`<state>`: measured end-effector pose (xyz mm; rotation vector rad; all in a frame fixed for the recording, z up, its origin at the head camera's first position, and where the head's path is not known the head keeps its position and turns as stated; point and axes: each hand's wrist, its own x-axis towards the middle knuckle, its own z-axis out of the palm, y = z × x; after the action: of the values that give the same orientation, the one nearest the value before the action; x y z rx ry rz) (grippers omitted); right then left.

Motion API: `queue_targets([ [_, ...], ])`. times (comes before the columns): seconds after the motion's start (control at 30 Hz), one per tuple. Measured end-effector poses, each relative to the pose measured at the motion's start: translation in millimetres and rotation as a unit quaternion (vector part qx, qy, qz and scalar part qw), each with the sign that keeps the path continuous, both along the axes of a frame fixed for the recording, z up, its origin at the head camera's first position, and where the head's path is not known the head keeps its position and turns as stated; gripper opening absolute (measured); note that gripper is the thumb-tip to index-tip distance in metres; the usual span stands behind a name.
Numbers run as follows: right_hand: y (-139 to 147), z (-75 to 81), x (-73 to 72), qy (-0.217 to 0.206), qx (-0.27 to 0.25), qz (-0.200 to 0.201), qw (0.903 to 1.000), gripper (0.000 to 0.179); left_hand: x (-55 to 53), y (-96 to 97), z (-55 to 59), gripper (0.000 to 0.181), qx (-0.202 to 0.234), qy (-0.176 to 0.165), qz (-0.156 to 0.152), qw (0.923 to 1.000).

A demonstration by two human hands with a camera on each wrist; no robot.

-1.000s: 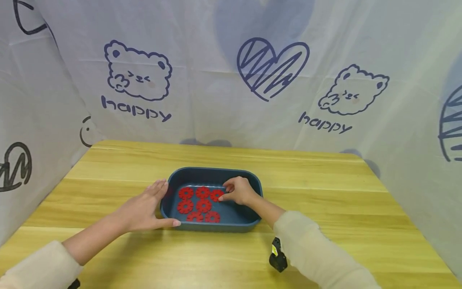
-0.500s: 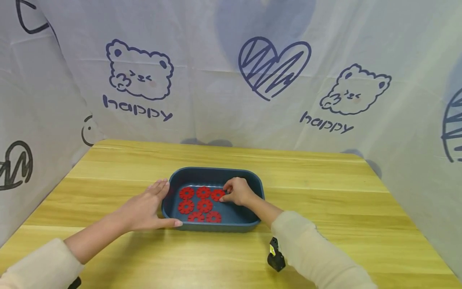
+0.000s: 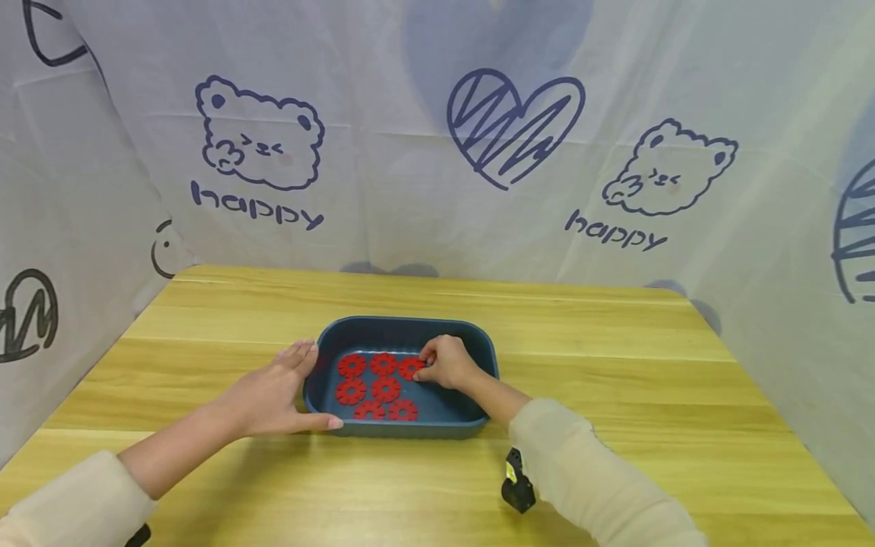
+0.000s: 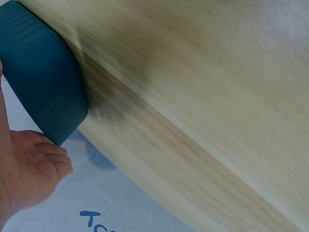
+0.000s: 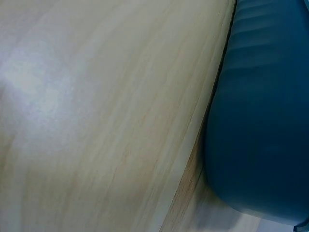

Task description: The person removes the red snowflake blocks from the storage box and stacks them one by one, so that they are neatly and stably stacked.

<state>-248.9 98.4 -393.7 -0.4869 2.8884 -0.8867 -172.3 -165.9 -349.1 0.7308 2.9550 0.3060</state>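
A deep dark blue oblong tray (image 3: 437, 430) sits on the table, with several flat red notched discs (image 3: 352, 366) spread over its left and middle floor. Each has a hole at its centre. My right hand (image 3: 450, 363) reaches in over the right wall, thumb and fingers pinching the rightmost back red disc (image 3: 409, 368), partly covered by the fingertips. At the left end, my left hand (image 3: 270, 395) lies against the rim, its fingers extended along the left wall and its thumb along the near rim. The left wrist view shows the tray's outer wall (image 4: 48, 72) beside this hand.
The yellow wood-grain table (image 3: 615, 380) surrounds the tray. A small black device (image 3: 518, 486) shows beside the right sleeve. White cloth (image 3: 383, 190) printed with bears and hearts hangs behind and at the sides. Only the tray's outer wall (image 5: 260, 121) and table show in the right wrist view.
Both hands keep their places at the tray, and the red discs stay where they were. The right forearm and sleeve have shifted slightly left.
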Motion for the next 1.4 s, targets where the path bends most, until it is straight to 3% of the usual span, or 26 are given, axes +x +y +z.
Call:
queue_targets([
  [0.3, 1.5, 2.2, 5.7, -0.007, -0.051, -0.017, 0.9985, 0.023, 2.0, -1.4, -5.8, 0.113, -0.005, 0.003, -0.003, 1.0],
  [0.63, 13.6, 10.9, 11.7, 0.023, -0.092, -0.019, 0.9953, 0.024, 1.7, -1.9, -5.8, 0.112, -0.002, 0.009, -0.006, 0.9999],
  [0.97, 23.9, 15.6, 19.8, 0.112, -0.107, 0.013, 0.9879, 0.025, 1.4, -1.0, -4.5, 0.112, -0.001, 0.013, -0.003, 0.9999],
  [1.17, 34.1, 19.0, 26.8, 0.139, -0.147, 0.018, 0.9791, 0.027, 2.5, -0.1, -4.5, 0.111, 0.001, 0.023, 0.001, 0.9997],
  [1.4, 44.0, 20.3, 31.2, 0.167, -0.155, 0.019, 0.9735, 0.028, 1.4, -1.6, -4.5, 0.111, 0.003, 0.028, -0.001, 0.9996],
])
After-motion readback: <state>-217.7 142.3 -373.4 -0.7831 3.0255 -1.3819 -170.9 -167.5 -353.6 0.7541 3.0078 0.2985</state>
